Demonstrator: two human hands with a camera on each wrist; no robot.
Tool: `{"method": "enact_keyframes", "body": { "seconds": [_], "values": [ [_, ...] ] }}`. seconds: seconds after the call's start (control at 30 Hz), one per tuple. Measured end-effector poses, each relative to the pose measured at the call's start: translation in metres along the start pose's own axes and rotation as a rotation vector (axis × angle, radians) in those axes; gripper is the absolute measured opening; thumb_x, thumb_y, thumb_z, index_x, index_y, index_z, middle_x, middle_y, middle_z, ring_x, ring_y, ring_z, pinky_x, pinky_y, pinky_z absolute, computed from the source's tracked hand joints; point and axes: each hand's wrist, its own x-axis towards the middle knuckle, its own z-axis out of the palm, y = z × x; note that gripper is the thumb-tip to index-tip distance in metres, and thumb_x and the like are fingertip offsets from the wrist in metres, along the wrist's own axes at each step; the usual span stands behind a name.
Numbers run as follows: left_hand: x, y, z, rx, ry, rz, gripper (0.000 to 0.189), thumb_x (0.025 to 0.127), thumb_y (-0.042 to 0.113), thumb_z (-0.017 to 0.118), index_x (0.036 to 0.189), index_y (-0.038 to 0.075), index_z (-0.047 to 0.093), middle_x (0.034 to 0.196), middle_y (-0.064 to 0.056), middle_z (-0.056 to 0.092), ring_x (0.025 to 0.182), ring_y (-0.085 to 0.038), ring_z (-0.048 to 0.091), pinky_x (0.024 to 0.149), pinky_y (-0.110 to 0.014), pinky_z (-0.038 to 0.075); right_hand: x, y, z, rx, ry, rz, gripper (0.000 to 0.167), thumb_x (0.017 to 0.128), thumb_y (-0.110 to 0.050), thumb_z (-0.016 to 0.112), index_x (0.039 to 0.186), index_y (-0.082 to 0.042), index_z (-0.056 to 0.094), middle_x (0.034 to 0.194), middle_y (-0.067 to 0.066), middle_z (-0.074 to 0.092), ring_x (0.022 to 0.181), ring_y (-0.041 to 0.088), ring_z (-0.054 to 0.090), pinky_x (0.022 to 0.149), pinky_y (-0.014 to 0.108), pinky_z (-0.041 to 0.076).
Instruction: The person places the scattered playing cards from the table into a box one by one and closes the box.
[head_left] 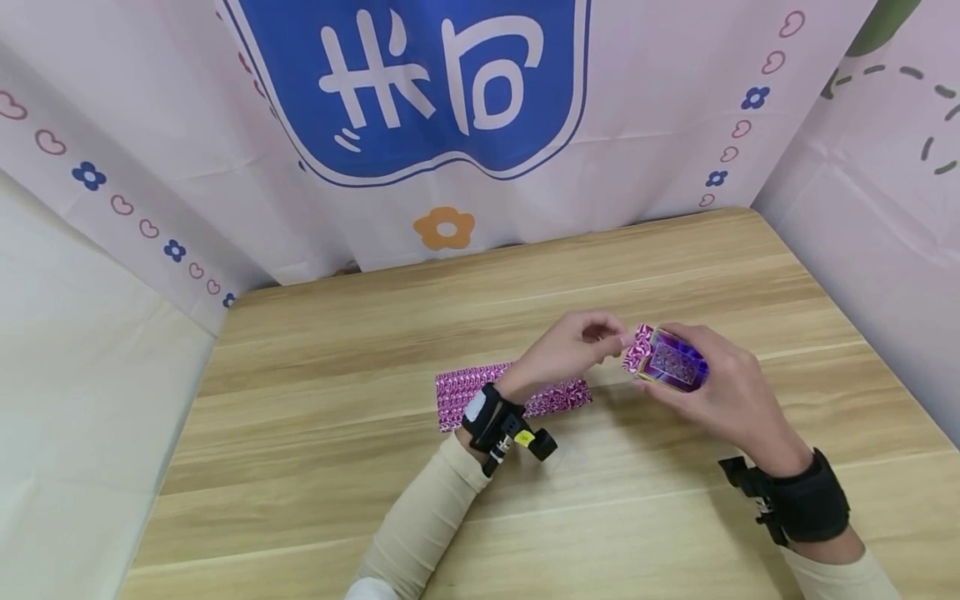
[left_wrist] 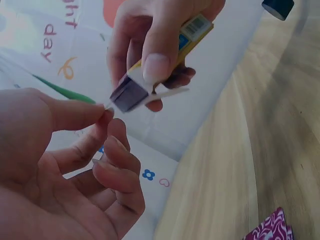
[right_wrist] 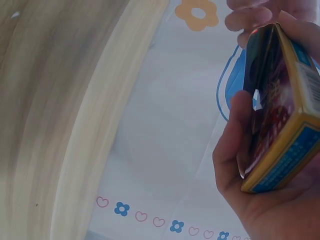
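My right hand [head_left: 727, 387] grips a small card box [head_left: 678, 364], its front purple with a yellow border. A thick stack of magenta-and-white patterned cards [head_left: 638, 350] sticks out of its left end. The thumb and index finger of my left hand [head_left: 558, 354] pinch at the corner of a card there; little of that card shows between the fingertips. In the left wrist view the box [left_wrist: 196, 31] is tilted, with a pale flap [left_wrist: 172, 93] beside its mouth. Beneath my left wrist, more patterned cards [head_left: 467, 393] lie spread in overlapping rows on the table, partly hidden by the arm.
The wood-grain table [head_left: 315, 483] reaches back to a printed white cloth [head_left: 645, 100] with a blue emblem. More white cloth hangs at the left and right sides. Black camera straps [head_left: 810, 504] circle both wrists.
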Motion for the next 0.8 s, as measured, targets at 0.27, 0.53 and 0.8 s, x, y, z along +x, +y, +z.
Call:
{"method": "enact_keyframes", "body": {
  "seconds": [0.27,0.53,0.8],
  "values": [
    [0.001,-0.002,-0.001,0.004,-0.038,-0.026,0.017,0.103,0.022,0.069,0.112,0.009,0.073,0.108,0.001,0.072,0.103,-0.015,0.067,0.095,-0.03,0.056,0.0,-0.002,-0.002,0.011,0.01,0.004,0.077,0.059,-0.016,0.101,0.128,-0.001,0.068,0.112,0.017,0.076,0.086,0.028,0.072,0.074,0.001,0.045],
    [0.002,-0.002,0.001,-0.011,-0.035,-0.037,0.018,0.101,0.033,0.072,0.106,0.016,0.073,0.106,-0.001,0.071,0.11,-0.033,0.067,0.099,-0.042,0.056,-0.001,-0.002,-0.001,0.016,-0.001,-0.005,0.078,0.061,-0.018,0.101,0.129,-0.002,0.068,0.113,0.017,0.076,0.087,0.027,0.073,0.076,0.0,0.045],
    [0.002,-0.013,-0.006,0.447,0.075,-0.031,0.027,0.104,0.039,0.065,0.117,0.016,0.071,0.114,-0.005,0.074,0.1,-0.021,0.069,0.087,-0.031,0.058,-0.001,-0.002,-0.001,-0.001,-0.014,-0.002,0.08,0.06,-0.018,0.101,0.131,-0.003,0.067,0.112,0.018,0.076,0.088,0.029,0.073,0.076,0.003,0.044]
  ]
}}
